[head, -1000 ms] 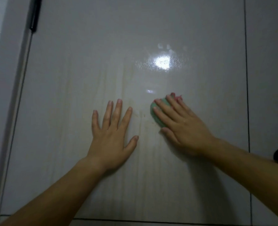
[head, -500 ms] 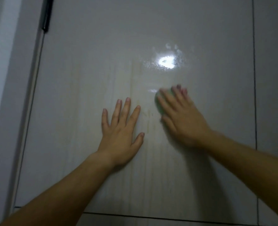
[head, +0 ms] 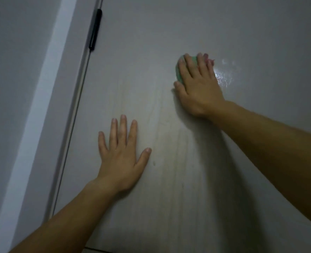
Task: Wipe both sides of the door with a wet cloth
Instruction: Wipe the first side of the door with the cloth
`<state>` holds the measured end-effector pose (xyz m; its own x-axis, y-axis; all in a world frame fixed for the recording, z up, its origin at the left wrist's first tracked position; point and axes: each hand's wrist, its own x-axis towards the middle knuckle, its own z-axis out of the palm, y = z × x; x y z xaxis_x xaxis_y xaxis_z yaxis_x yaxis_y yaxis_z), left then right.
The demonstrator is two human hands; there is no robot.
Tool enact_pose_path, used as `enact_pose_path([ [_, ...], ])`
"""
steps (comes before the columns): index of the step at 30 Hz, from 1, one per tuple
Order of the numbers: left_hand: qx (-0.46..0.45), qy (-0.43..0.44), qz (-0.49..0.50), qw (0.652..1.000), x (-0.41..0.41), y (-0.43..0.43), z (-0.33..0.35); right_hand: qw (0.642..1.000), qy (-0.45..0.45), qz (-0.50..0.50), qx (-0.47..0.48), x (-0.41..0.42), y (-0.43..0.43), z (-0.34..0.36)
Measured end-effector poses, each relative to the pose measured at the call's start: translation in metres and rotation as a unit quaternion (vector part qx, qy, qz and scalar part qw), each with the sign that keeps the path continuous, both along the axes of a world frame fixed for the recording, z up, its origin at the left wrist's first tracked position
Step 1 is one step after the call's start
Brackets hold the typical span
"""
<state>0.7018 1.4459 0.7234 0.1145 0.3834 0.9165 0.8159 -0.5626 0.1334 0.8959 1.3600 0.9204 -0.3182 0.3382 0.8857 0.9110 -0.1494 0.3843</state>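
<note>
the cloth (head: 180,74), green with a pink edge, lies flat on the door (head: 169,26), up and to the right of centre, under our right hand (head: 196,86). that hand's fingers lie nearly straight over it, pressing rather than gripping. a wet sheen (head: 224,77) sits just to its right. our left hand (head: 122,156) is spread flat and empty on the panel, lower and nearer the hinge (head: 95,31). we judge the dry stretch lies leftward, towards the hinge.

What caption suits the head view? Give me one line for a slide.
Right hand presses a green cloth against the pale door while the left hand braces flat, fingers spread.
</note>
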Motion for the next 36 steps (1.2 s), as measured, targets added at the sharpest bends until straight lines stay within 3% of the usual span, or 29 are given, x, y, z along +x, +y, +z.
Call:
enact_pose_path([
  [4,0.009,0.002,-0.008,1.000,-0.002,0.001,0.000,0.973,-0.216,0.017,-0.073,-0.020,0.014,-0.063],
  [6,0.014,0.004,-0.011,1.000,-0.003,0.002,-0.001,0.957,-0.267,0.015,-0.110,-0.014,0.008,-0.063],
  [8,0.020,0.004,-0.008,1.000,-0.003,0.003,-0.002,0.969,-0.230,0.001,-0.086,-0.012,0.007,-0.033],
  [12,0.022,-0.001,-0.008,1.000,-0.002,0.003,-0.003,0.999,-0.034,0.003,-0.023,-0.026,0.009,0.014],
  [14,0.021,-0.004,-0.011,1.000,-0.002,0.003,-0.002,0.998,-0.061,0.010,-0.026,-0.040,0.016,-0.009],
  [17,0.022,-0.004,-0.017,1.000,-0.002,0.003,-0.002,0.978,-0.189,0.023,-0.086,-0.041,0.016,-0.052],
  [19,0.023,-0.004,-0.014,1.000,-0.002,0.003,-0.003,0.969,-0.218,0.022,-0.111,-0.035,0.013,-0.043],
  [24,0.025,-0.011,-0.027,0.999,-0.002,0.001,-0.003,0.996,-0.074,0.010,-0.048,-0.056,0.025,0.005],
  [26,0.033,-0.019,-0.059,0.998,-0.007,0.001,-0.004,0.994,-0.094,0.013,-0.057,-0.073,0.031,-0.012],
  [30,0.077,-0.035,-0.087,0.993,-0.036,0.009,-0.017,0.965,-0.238,0.025,-0.105,-0.064,0.029,-0.043],
  [36,0.098,-0.012,-0.054,0.994,-0.066,0.031,-0.034,0.992,-0.105,0.014,-0.064,-0.096,0.043,0.009],
])
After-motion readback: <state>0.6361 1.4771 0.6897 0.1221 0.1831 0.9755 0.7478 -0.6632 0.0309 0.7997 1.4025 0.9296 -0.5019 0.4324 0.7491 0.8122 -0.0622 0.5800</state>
